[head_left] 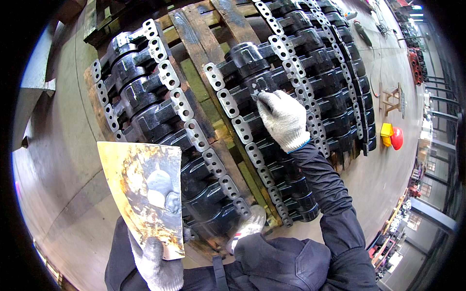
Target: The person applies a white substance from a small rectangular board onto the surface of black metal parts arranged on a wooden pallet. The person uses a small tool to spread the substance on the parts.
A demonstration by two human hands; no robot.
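Right gloved hand: fingers drawn together at a grey-patched black track shoe; cannot tell whether they pinch a small tool. Left gloved hand clamps the near end of a smeared palette board, grey paste lying forward of that grip. Shoe sits at the right fingertips, the nearer hand, long axis crosswise between perforated plates.

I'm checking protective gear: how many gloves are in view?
2: a white glove on the left hand, which holds a stained board, and another on the right hand, over a black metal part. Others could be hidden.
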